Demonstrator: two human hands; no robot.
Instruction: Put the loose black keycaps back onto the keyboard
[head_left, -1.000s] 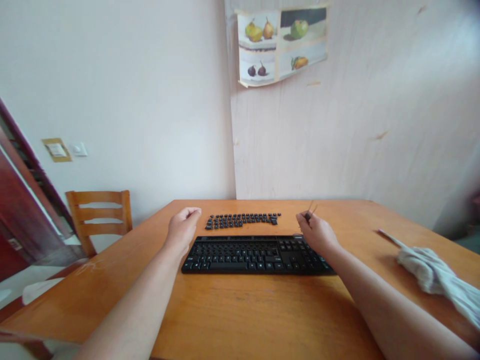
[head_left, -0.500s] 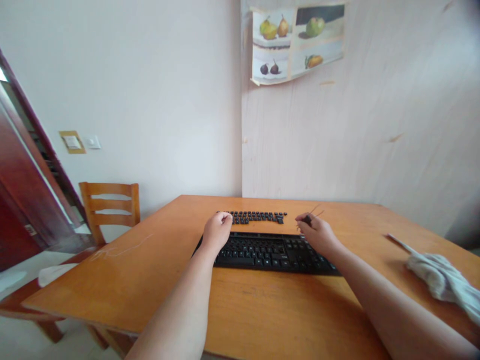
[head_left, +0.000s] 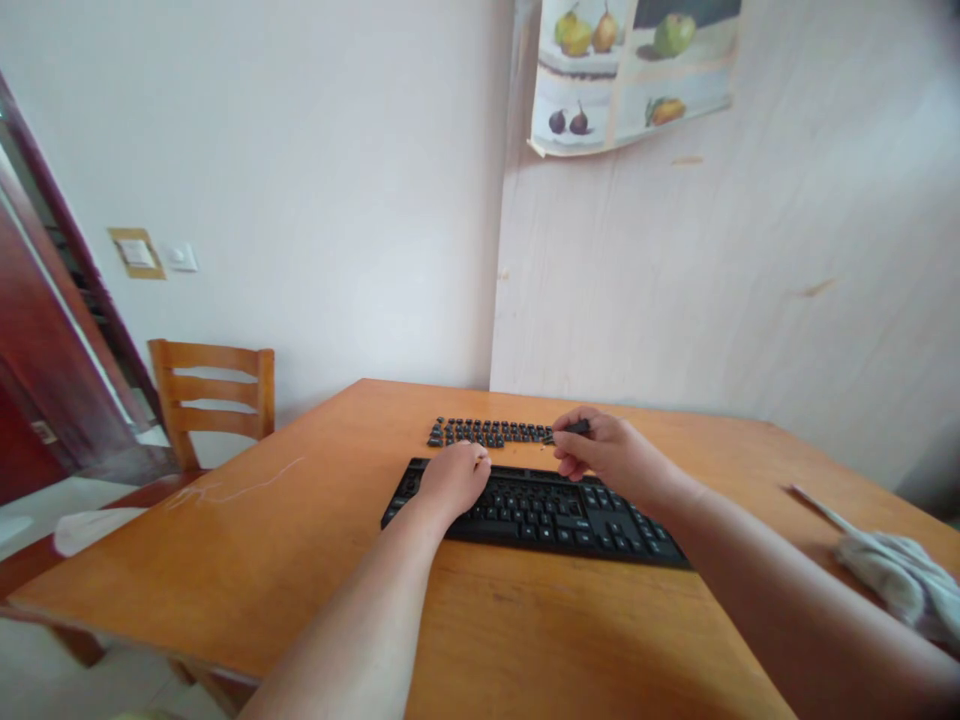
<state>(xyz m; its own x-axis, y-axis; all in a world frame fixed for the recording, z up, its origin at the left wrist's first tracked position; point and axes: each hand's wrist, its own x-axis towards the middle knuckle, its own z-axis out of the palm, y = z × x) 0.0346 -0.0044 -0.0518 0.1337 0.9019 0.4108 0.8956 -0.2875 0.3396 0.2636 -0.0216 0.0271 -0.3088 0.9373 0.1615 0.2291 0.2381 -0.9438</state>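
A black keyboard (head_left: 517, 530) lies on the wooden table in front of me, with several keycaps off its upper rows. Behind it the loose black keycaps (head_left: 491, 428) are set out in rows. My left hand (head_left: 454, 480) is closed over the keyboard's left half; whatever its fingers pinch is hidden. My right hand (head_left: 604, 445) grips a wire keycap puller (head_left: 577, 427) by its black handle, just above the keyboard's far edge and near the right end of the loose keycaps. The puller's wires are hard to see now.
On the right of the wooden table (head_left: 525, 640) lies a grey cloth (head_left: 896, 575) with a thin stick (head_left: 821, 505) beside it. White string (head_left: 240, 490) rests at the left. A wooden chair (head_left: 217, 390) stands past the left edge, and a wall rises behind the table.
My left hand has moved right from beside the keyboard to over it. My right hand has shifted left toward the loose keycaps, turning the puller. The view has swung slightly left and down.
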